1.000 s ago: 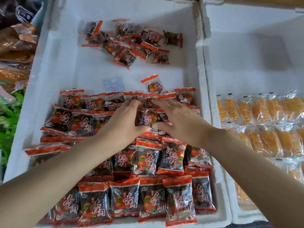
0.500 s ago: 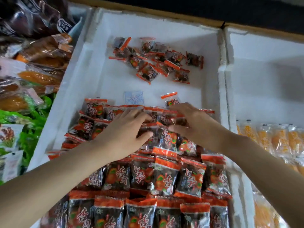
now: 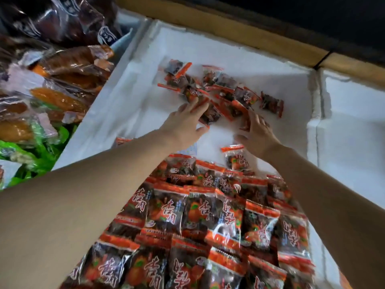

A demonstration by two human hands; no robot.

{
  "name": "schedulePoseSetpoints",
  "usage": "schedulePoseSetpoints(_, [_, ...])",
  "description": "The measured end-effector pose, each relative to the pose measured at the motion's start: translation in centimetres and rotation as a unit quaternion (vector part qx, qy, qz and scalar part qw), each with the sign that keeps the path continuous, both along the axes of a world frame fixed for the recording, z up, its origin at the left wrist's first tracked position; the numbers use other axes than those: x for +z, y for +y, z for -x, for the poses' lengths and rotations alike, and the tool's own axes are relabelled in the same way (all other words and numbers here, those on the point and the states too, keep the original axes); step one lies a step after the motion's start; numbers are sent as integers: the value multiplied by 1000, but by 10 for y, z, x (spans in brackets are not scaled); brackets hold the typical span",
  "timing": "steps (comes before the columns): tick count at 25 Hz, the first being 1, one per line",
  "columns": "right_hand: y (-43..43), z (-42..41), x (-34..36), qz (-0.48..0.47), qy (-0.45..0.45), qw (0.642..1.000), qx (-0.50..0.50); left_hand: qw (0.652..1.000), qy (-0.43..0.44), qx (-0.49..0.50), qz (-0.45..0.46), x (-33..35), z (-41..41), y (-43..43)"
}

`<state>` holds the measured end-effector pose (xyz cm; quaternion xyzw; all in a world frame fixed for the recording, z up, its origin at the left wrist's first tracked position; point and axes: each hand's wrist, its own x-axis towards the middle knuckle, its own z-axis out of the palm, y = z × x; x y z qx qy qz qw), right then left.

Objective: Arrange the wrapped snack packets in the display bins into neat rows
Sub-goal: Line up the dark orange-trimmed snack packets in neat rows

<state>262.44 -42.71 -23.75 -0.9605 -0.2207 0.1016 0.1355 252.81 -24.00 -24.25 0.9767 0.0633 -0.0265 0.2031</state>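
A white foam bin (image 3: pixel 135 97) holds red-and-black wrapped snack packets. Overlapping rows of them (image 3: pixel 208 215) fill its near half. One single packet (image 3: pixel 235 157) lies just beyond the rows. A loose pile of packets (image 3: pixel 225 90) lies at the far end. Both of my arms stretch over the rows to this pile. My left hand (image 3: pixel 183 124) has its fingers spread on the pile's near edge, with a packet between fingers and thumb. My right hand (image 3: pixel 257 132) touches a packet at the pile's near right with straight fingers. The view is blurred.
A second white foam bin (image 3: pixel 350 126) adjoins on the right. Bags of orange, brown and green goods (image 3: pixel 62 97) are heaped on the left. A wooden ledge (image 3: pixel 250 40) runs behind the bins. A small pale slip (image 3: pixel 191 150) lies by my left wrist.
Both hands left the top row of arranged packets and moved forward to the loose pile at the far end. The camera tilted up and to the left.
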Motion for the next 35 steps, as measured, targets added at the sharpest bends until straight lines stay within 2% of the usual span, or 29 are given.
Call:
schedulePoseSetpoints(3, [1, -1, -7, -22, -61, 998, -5, 998, -41, 32, 32, -4, -20, -6])
schedulePoseSetpoints(7, [-9, 18, -1, -16, -152, 985, 78, 989, -90, 99, 63, -5, -32, -19])
schedulePoseSetpoints(11, [-14, 30, 14, -62, -172, 980, 73, 983, -10, 82, 165, -9, -28, -31])
schedulePoseSetpoints(14, [-20, 38, 27, -95, -177, 979, 29, 988, 25, 58, 142, -9, -18, -29])
schedulePoseSetpoints(15, [-25, 43, 31, -105, -182, 977, 26, 989, 2, 59, 138, -6, -14, -26])
schedulePoseSetpoints(17, [-37, 55, 37, -138, -181, 973, 49, 976, -78, 81, 187, 4, -3, -21])
schedulePoseSetpoints(19, [-53, 70, 39, -147, -142, 974, 101, 955, -142, 117, 234, 18, 9, -20])
schedulePoseSetpoints(20, [-58, 77, 38, -135, -95, 979, 123, 950, -150, 126, 242, 25, 14, -22])
schedulePoseSetpoints(23, [-58, 90, 38, -85, 112, 981, 136, 953, -102, 114, 262, 31, 25, -37])
schedulePoseSetpoints(24, [-56, 90, 37, -76, 152, 978, 124, 952, -89, 112, 271, 31, 28, -42])
schedulePoseSetpoints(30, [-45, 68, 30, -75, 212, 971, 82, 945, -86, 127, 289, 36, 37, -51])
schedulePoseSetpoints(35, [-57, 54, 29, -131, 160, 977, 47, 940, -54, 78, 328, 43, 39, -54])
